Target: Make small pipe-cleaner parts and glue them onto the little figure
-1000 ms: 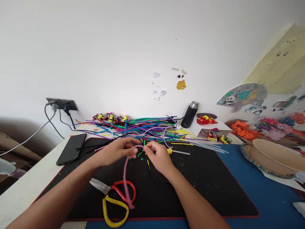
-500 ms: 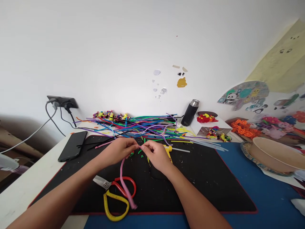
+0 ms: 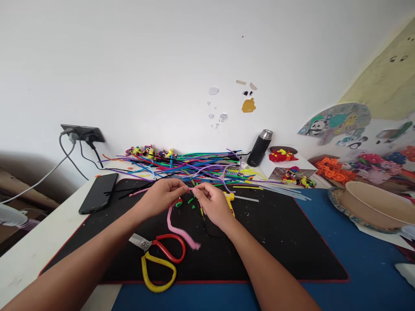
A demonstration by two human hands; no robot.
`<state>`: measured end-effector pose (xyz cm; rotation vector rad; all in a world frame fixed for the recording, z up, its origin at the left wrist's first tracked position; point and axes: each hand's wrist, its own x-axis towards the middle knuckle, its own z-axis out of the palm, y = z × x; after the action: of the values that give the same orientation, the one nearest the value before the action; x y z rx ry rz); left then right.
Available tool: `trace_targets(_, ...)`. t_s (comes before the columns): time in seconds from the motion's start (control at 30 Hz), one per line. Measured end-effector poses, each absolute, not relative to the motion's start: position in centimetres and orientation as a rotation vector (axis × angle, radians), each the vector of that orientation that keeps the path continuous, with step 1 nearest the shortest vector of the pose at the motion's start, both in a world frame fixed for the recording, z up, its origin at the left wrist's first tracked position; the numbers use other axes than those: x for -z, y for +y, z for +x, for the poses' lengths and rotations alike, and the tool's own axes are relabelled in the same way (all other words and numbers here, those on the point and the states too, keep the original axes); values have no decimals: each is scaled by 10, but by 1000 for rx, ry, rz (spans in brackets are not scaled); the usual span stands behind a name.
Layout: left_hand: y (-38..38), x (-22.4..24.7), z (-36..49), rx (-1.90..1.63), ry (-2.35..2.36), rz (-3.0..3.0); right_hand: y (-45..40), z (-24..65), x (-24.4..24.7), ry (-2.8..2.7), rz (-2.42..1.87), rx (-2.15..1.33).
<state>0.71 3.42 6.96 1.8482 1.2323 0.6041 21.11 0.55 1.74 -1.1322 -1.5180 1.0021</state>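
Observation:
Between my two hands a pink pipe cleaner [image 3: 177, 230] is pinched near the middle of the black mat [image 3: 279, 242]. My left hand [image 3: 164, 196] is closed on it with thumb and fingertips, and its fuzzy tail hangs in a bend below that hand. My right hand [image 3: 212, 203] pinches the pink strand just beside the left fingertips. Scissors [image 3: 158, 257] with one red and one yellow handle lie on the mat below the tail. Partly hidden behind my right hand is a yellow glue gun [image 3: 229, 199], a pale glue stick poking out of it.
Many coloured pipe cleaners [image 3: 194, 166] lie heaped along the wall. A black phone [image 3: 99, 193] rests at the left, a black flask [image 3: 260, 148] stands at the back, and a round bowl [image 3: 379, 207] sits at the right. Small green scraps [image 3: 190, 200] dot the mat.
The pink tail has swung to the right and up, away from the scissors' handles. Both hands keep their pinch, and the whole view has shifted slightly.

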Motion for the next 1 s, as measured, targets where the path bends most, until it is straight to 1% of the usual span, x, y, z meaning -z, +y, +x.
trace_targets(0.13, 31, -66, 12, -553, 1154, 1847, 5, 209, -17, -1538, -1185, -897)
trace_targets(0.33, 35, -85, -3, -372, 1026, 1923, 5, 215, -22, -1489, -1183, -969)
trace_targets(0.5, 41, -100, -24, -284, 1025, 1975, 8, 220, -24, -1443, -1166, -973)
trace_targets(0.8, 70, -92, -62, -355, 1058, 1981, 15, 227, -28, -1299, -1127, -990)
trace_targets(1.0, 73, -99, -79, -411, 1080, 1907, 16, 234, -32, -1259, -1115, -969)
